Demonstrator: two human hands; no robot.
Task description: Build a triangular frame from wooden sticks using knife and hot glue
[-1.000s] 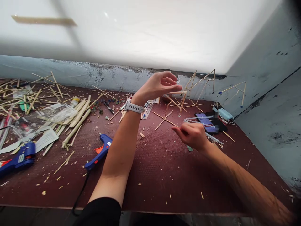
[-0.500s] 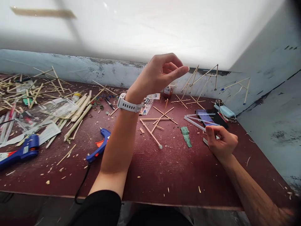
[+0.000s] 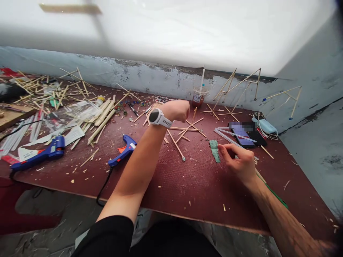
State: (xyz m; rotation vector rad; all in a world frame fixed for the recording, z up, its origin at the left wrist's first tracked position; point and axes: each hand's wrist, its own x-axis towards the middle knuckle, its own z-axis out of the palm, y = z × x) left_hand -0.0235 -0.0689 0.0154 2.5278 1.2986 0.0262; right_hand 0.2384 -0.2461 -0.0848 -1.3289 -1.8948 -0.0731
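My left hand (image 3: 179, 110), with a white watch (image 3: 160, 118) at its wrist, is closed above the far end of a stick frame. Its fingertips are turned away, and anything in them is hidden. Below and right of it lies a star-shaped frame of thin wooden sticks (image 3: 176, 144), one tip bearing a small pale blob. My right hand (image 3: 239, 162) is closed, thumb against curled fingers, right beside a green strip (image 3: 214, 151); whether it touches the strip I cannot tell. Clear plastic sticks (image 3: 223, 134) lie just beyond that hand.
Two blue glue guns (image 3: 124, 150) lie to the left, with cords over the front edge. Split sticks (image 3: 103, 123) and plastic packaging crowd the far left. A drink cup (image 3: 198, 97) stands by the wall, near upright stick frames (image 3: 242, 84). A phone (image 3: 242, 134) lies at right.
My left hand has come down from its raised position and its fingers have curled in. The right hand has moved left to the green strip. The view has shifted slightly.
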